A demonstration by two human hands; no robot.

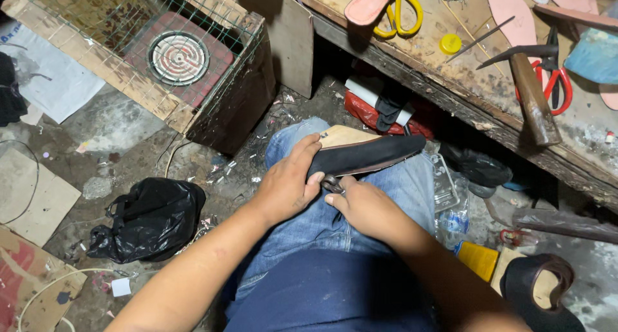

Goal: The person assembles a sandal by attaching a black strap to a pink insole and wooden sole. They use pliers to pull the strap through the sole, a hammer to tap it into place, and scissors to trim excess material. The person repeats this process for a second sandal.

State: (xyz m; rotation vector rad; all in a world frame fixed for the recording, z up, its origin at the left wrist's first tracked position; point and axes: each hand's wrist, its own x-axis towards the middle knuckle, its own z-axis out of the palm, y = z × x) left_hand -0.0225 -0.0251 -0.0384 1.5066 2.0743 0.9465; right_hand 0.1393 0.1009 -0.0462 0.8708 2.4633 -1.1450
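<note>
Black shoe (364, 155) lies across the knee; left hand (286, 184) fingers curled tight around its heel end, right hand (367, 209) fingers pinching pliers (332, 184) against its edge.

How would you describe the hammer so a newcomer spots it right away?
Look at the wooden workbench along the upper right. Near its front edge lies the hammer, its thick brown wooden handle pointing toward the person and its dark metal head beside the red-handled scissors. It is the only wooden-handled tool there; the yellow-handled scissors lie further left.
</note>
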